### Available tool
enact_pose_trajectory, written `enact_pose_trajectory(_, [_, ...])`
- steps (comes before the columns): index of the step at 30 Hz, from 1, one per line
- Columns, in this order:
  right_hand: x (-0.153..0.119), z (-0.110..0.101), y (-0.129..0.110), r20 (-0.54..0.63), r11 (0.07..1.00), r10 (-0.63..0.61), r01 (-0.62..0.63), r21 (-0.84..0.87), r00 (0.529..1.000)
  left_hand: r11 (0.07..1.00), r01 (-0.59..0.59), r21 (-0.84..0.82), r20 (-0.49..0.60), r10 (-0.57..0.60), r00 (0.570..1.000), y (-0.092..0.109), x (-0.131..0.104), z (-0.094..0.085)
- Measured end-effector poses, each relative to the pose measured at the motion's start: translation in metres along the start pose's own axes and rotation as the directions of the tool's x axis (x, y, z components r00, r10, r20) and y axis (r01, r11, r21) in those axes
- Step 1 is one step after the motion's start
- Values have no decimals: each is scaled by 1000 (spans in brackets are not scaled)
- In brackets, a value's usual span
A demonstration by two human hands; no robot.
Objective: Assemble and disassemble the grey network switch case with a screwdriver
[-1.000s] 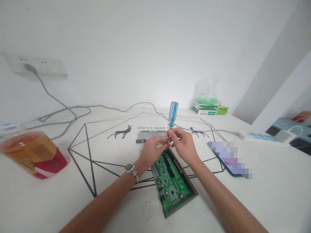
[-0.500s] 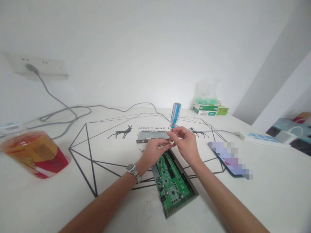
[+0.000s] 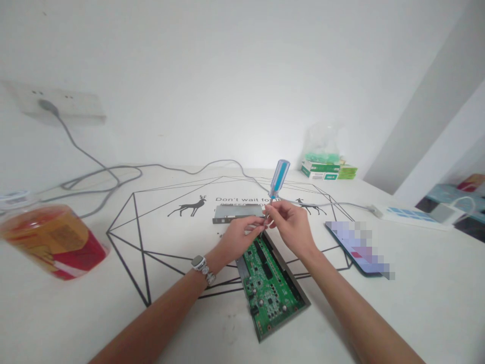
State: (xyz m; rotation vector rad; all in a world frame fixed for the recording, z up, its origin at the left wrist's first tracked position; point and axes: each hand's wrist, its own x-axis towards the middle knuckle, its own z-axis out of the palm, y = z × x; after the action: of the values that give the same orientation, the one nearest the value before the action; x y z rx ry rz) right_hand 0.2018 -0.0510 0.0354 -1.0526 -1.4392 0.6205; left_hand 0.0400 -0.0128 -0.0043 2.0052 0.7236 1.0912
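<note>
A screwdriver [image 3: 279, 178] with a clear and blue handle leans to the right over the far end of a green circuit board [image 3: 271, 290], which sits in a metal tray. My right hand [image 3: 290, 225] is closed, its thumb and fingers pinching the shaft just below the handle. Lower down, my left hand [image 3: 242, 235] has its thumb and forefinger pinched around the shaft near the tip. Fingers partly hide the tip and the board's far end. Behind my left hand lies a flat grey metal cover [image 3: 237, 211].
A phone [image 3: 356, 247] lies to the right, with a white power strip [image 3: 409, 216] beyond it. On the left stands a red and yellow container [image 3: 56, 242]. Small boxes [image 3: 321, 169] sit by the wall, and a grey cable [image 3: 159, 165] runs along the back.
The screwdriver handle has tilted further to the right. My right hand has shifted slightly right, and my left wrist slightly left. The circuit board has stayed almost still.
</note>
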Motion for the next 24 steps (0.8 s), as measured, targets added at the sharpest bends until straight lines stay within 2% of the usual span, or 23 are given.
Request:
enact_pose_trajectory(6, [-4,7,-5,7,998,-26,26,-65,1000,1000,-19,1,34,19,999,-1,0,0])
enact_pose_trajectory(12, [-5,12,-5,-2,991,-31,31,-127,1000,998,-28,50,-1,28,1000,1,2,5])
enact_pose_trajectory(16, [-1,8,-4,-40,994,-14,10,-110,999,998,-21,57,12,20,1000,5,2,5])
enact_pose_trajectory(19, [1,2,-4,-83,995,6,-15,-103,996,998,26,55,-17,-25,1000,5,1,2])
enact_pose_trajectory(24, [2,-6,-2,-59,998,45,-48,-50,997,998,52,42,-41,-50,998,-2,-1,-3])
